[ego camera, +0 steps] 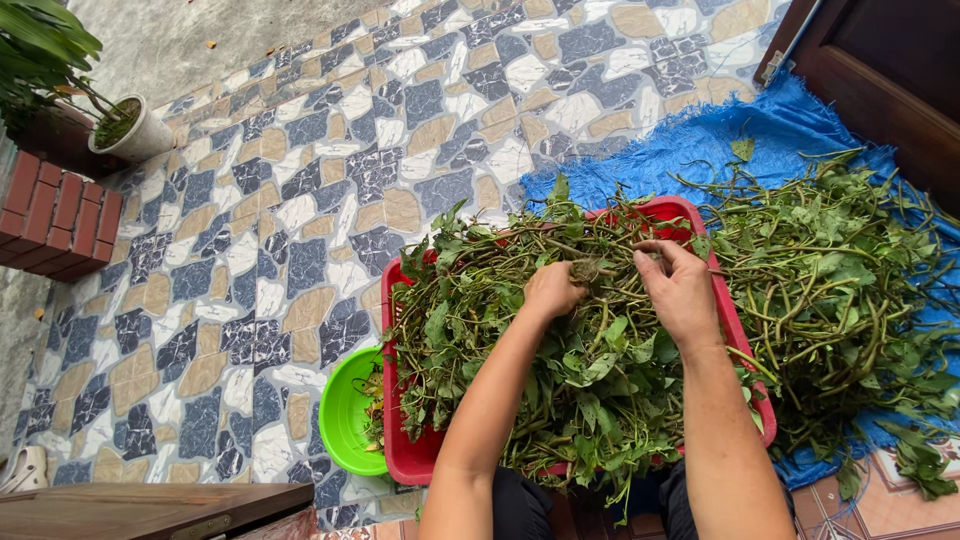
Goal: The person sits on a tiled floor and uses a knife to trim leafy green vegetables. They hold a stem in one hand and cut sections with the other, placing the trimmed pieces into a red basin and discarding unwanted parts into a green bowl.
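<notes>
Centrally in the head view, the left hand [551,290] and right hand [681,291] pinch long green leafy vine stems [590,268] heaped in a red rectangular plastic basket [406,455]. Lower left sits a round green plastic bowl [343,415]; at right, more vines [840,290] cover a blue woven tarp [700,140].

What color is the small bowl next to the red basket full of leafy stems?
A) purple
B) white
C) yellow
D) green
D: the bowl is bright green and sits on the tiled floor, tucked against the left side of the red basket, which is heaped with the leafy stems that both hands are working in.
</notes>
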